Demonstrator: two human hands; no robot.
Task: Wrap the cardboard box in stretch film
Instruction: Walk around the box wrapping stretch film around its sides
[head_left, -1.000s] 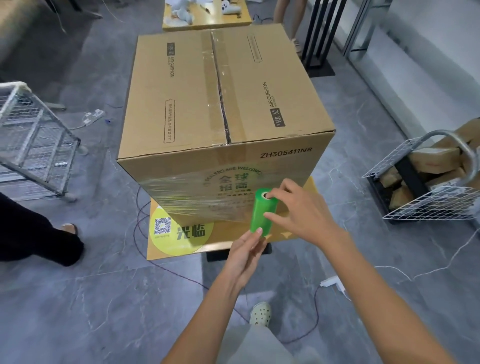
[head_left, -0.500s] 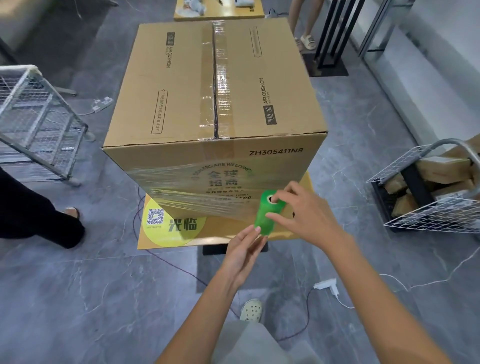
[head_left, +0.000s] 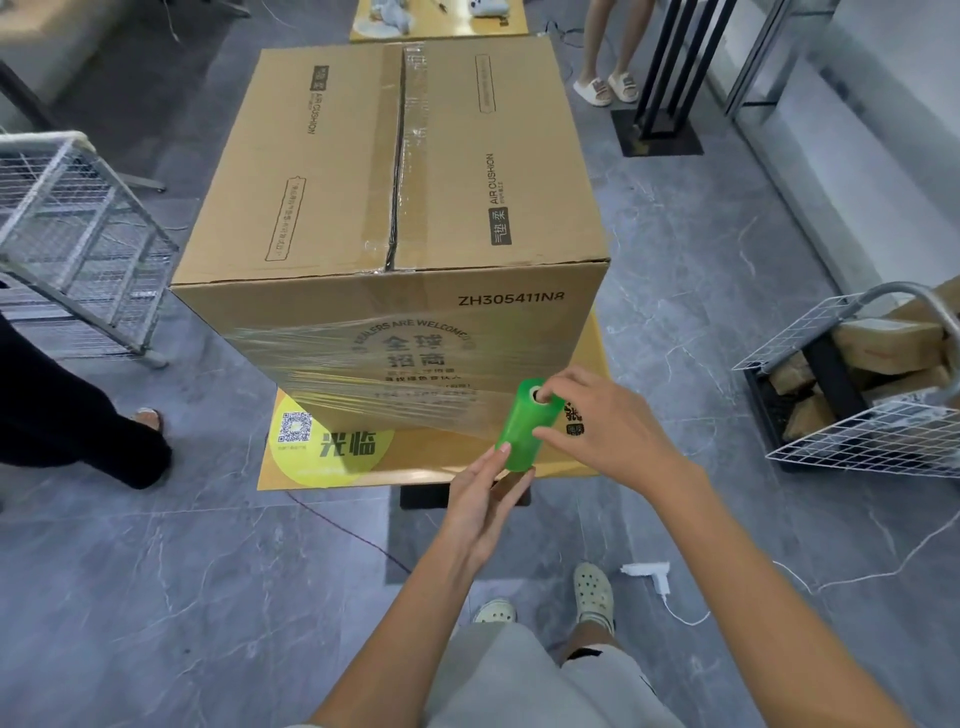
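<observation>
I hold the green film roll (head_left: 522, 431) nearly upright by the near right corner of the cardboard box (head_left: 395, 171), left hand (head_left: 483, 499) flat-fingered under its lower end, right hand (head_left: 602, 431) pinching the top with a finger in the core, probably so it spins freely. Stretched film (head_left: 363, 374) bands the box's lower front on the yellow counter (head_left: 426, 462); open floor (head_left: 701, 312) lies right, before a wire basket (head_left: 857, 447).
</observation>
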